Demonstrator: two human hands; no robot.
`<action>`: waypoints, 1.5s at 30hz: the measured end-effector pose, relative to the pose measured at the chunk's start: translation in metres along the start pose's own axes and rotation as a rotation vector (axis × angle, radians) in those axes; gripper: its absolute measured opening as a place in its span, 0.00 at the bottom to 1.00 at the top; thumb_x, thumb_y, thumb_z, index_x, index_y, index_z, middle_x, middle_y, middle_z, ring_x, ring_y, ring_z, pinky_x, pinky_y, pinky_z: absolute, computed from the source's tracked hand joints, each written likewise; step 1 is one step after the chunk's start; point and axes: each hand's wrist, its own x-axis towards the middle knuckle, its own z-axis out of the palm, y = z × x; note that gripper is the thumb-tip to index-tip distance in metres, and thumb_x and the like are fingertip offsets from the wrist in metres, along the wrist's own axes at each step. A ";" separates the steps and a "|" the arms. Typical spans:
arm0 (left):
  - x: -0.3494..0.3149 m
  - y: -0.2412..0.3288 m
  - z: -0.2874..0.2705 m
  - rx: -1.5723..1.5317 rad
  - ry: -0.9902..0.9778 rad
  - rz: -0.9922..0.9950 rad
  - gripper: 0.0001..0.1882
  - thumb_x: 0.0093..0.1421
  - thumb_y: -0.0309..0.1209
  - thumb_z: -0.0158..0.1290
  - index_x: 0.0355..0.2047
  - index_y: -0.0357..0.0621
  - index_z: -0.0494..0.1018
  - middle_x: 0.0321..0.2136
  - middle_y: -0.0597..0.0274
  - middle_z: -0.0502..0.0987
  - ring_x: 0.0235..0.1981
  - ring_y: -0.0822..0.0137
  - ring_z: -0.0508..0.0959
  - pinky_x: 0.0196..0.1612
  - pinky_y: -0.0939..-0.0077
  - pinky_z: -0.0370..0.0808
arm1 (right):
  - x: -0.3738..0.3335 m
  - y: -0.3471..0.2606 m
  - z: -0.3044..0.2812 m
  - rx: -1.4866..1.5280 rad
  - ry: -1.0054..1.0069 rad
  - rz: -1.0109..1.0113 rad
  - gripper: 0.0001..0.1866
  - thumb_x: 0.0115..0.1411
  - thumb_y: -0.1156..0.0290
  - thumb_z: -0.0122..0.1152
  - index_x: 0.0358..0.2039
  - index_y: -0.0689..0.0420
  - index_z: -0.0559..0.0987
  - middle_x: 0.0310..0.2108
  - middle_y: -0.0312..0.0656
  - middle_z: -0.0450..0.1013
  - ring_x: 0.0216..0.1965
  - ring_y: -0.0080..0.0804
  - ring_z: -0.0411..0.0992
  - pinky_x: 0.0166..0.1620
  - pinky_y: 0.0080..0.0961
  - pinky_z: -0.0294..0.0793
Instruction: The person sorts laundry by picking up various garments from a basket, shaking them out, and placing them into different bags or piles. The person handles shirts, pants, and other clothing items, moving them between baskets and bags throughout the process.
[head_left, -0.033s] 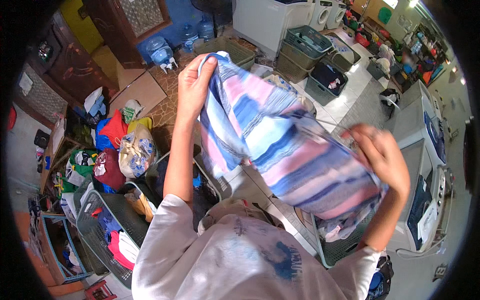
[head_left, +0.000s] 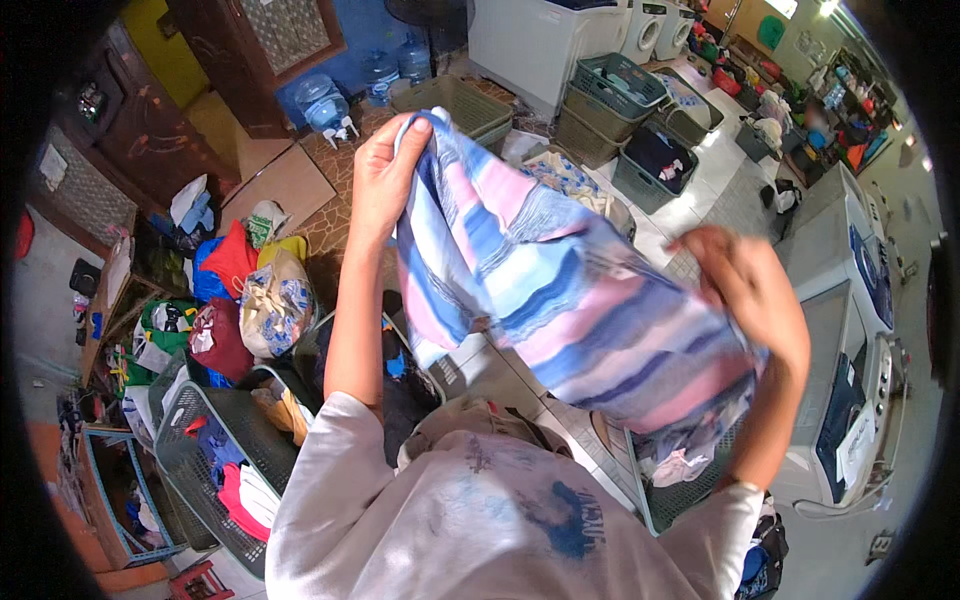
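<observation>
A thin garment [head_left: 560, 275] with pink, blue and white bands hangs in front of my chest. Its upper left corner, with a blue edge, is pinched between the thumb and fingers of my left hand [head_left: 390, 165], which is closed on it. From there the cloth spreads down to the right. My right hand [head_left: 745, 290] is raised at the garment's right side. Motion smears its fingers, so whether they grip the cloth cannot be made out. Below the garment's lower right end stands a green basket [head_left: 690, 500] with crumpled clothes.
Baskets of clothes [head_left: 225, 470] stand at my lower left, with several stuffed bags [head_left: 275, 310] beyond. More baskets [head_left: 620, 85] are stacked at the back, near white washing machines [head_left: 540, 50]. Another washer [head_left: 820, 390] is close on the right. Water bottles [head_left: 320, 100] line the blue wall.
My right hand has shifted slightly up and left beside the cloth, and its wrist has turned. The garment has swung a little. My left hand keeps its pinch, nearly still.
</observation>
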 end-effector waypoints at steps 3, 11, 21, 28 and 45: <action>0.005 -0.036 -0.042 0.090 -0.013 -0.071 0.15 0.61 0.36 0.49 0.39 0.37 0.72 0.33 0.69 0.74 0.35 0.79 0.69 0.40 0.85 0.66 | 0.074 -0.006 0.001 0.335 0.109 -0.251 0.15 0.61 0.60 0.47 0.31 0.59 0.76 0.13 0.27 0.55 0.16 0.14 0.51 0.20 0.15 0.51; -0.020 -0.139 -0.114 0.187 -0.245 -0.509 0.29 0.54 0.45 0.56 0.46 0.33 0.67 0.41 0.60 0.72 0.43 0.69 0.69 0.48 0.75 0.65 | 0.270 -0.071 -0.012 0.269 0.271 -0.690 0.14 0.59 0.65 0.51 0.31 0.64 0.77 0.27 0.34 0.73 0.28 0.18 0.66 0.33 0.16 0.64; 0.072 -0.315 -0.126 0.333 0.138 -0.556 0.33 0.60 0.54 0.42 0.48 0.33 0.66 0.44 0.59 0.70 0.43 0.68 0.67 0.49 0.74 0.64 | 0.438 -0.030 0.067 0.430 0.002 -0.885 0.15 0.61 0.64 0.48 0.32 0.63 0.78 0.33 0.41 0.74 0.39 0.26 0.70 0.44 0.21 0.67; 0.049 -0.463 -0.122 0.228 0.001 -0.864 0.37 0.55 0.52 0.50 0.58 0.43 0.57 0.54 0.55 0.62 0.53 0.60 0.62 0.56 0.66 0.59 | 0.510 0.079 0.203 0.354 -0.193 -0.744 0.09 0.58 0.71 0.51 0.33 0.62 0.78 0.33 0.43 0.73 0.32 0.32 0.67 0.37 0.26 0.67; -0.333 -0.435 -0.082 0.164 0.348 -1.817 0.18 0.56 0.39 0.51 0.45 0.45 0.68 0.39 0.61 0.72 0.39 0.65 0.73 0.33 0.66 0.75 | 0.709 0.227 0.499 0.583 -1.016 -0.241 0.08 0.58 0.69 0.55 0.34 0.59 0.79 0.33 0.39 0.76 0.36 0.23 0.71 0.42 0.22 0.69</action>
